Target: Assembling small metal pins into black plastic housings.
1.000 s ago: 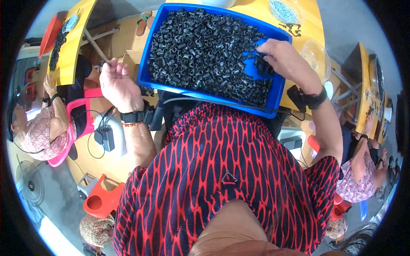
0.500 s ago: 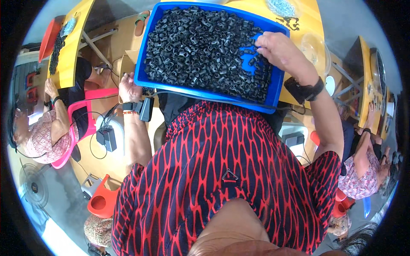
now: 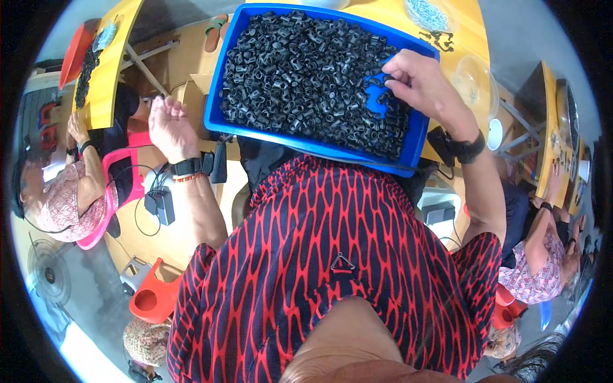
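A blue plastic tub (image 3: 212, 108) sits before me, heaped with small black plastic fittings (image 3: 300, 70), short and tube-like. At its right side my right hand (image 3: 418, 83) is over the heap, thumb and fingers pinched on a small black fitting (image 3: 388, 77). Blue tub floor shows through just beside those fingers. Off the tub's left edge, my left hand (image 3: 174, 127) is raised with the palm partly turned up and the fingers curled. A small dark bit shows at its fingertips, too small to make out.
The tub's far right side overlaps a yellow table (image 3: 472, 38) with light-blue pieces (image 3: 428, 14), loose black parts (image 3: 440, 41) and a clear bowl (image 3: 472, 83). A cardboard box (image 3: 195, 96) stands left of the tub. Other people sit at yellow tables on both sides. Cables hang near my left forearm.
My left hand has moved from the tub's left edge up and to the left, away from it. My right hand has shifted slightly at the tub's right side.
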`<state>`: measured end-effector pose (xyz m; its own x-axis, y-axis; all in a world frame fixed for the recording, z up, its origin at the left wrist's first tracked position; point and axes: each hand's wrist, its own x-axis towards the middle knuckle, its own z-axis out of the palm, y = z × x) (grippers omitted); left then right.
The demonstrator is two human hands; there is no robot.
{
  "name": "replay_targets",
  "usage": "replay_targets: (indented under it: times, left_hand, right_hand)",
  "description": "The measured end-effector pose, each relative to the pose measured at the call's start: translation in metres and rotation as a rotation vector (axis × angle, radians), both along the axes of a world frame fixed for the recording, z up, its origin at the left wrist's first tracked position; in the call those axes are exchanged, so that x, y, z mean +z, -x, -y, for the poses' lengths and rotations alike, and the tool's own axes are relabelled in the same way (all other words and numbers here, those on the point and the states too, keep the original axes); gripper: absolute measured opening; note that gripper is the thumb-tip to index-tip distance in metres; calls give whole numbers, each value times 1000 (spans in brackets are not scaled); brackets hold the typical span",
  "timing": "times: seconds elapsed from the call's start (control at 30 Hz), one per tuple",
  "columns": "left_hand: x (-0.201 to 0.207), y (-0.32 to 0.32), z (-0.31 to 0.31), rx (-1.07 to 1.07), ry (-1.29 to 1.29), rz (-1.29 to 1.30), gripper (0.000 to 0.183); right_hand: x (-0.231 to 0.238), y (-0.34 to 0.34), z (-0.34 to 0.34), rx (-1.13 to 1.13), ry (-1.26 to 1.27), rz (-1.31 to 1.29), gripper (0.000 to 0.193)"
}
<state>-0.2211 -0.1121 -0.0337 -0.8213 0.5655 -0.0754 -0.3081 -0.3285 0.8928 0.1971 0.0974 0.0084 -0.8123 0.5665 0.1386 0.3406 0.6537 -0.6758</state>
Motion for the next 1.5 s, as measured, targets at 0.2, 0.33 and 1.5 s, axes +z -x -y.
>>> replay_targets:
  times: [0.2,0.33,1.5]
  left_hand:
    - [61,-59,-10,-547,81,-417,27]
    - [86,-96,-10,-763,463,-634,19]
    - [52,-241,-133,-1147,182,171,21]
  right_hand:
    - [26,-3,21,-148,178,-141,24]
    - [17,2,20,-50,143,-364,20]
    - [24,-99,-16,-480,165,-214,12]
